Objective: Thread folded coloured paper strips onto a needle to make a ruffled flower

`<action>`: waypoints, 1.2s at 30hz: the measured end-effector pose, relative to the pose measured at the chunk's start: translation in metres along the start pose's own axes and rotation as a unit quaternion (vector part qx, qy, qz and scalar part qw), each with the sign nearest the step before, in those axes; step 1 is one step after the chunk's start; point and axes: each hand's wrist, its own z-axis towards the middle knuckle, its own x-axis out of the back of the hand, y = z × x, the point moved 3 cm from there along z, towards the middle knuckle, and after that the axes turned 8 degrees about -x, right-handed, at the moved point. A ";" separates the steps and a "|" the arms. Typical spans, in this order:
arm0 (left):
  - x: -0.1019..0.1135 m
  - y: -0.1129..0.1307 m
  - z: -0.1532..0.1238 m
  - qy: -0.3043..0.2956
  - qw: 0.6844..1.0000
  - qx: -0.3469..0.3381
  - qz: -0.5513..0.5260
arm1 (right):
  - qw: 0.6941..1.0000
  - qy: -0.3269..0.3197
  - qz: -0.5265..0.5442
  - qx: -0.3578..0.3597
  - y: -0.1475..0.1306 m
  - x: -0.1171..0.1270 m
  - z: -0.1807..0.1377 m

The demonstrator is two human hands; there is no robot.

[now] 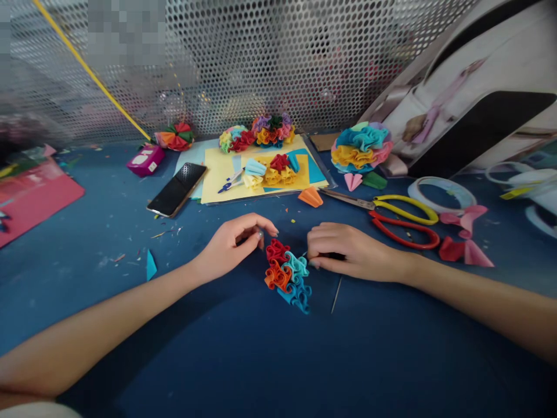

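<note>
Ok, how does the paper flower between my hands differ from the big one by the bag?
The flower between your left hand and right hand is red, orange, teal and blue, while the one by the bag on the side is teal, yellow, pink and blue. The first is narrower and uneven; the second looks rounder and fuller. Both are made of curled paper strips.

A paper-craft workspace is pictured, more workshop than home. A blue table (pixel 348 360) is strewn with paper scraps (pixel 151 265), while 2 pairs of scissors (pixel 383 200) and a tape roll (pixel 439 181) are laid out near paper flowers (pixel 287 273) and card sheets (pixel 217 180). A perforated metal screen (pixel 278 58) is seen rising behind the table.
</note>
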 end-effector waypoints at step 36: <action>0.000 0.000 0.000 -0.003 1.000 -0.002 0.013 | 1.000 -0.002 -0.003 -0.006 0.000 0.001 0.000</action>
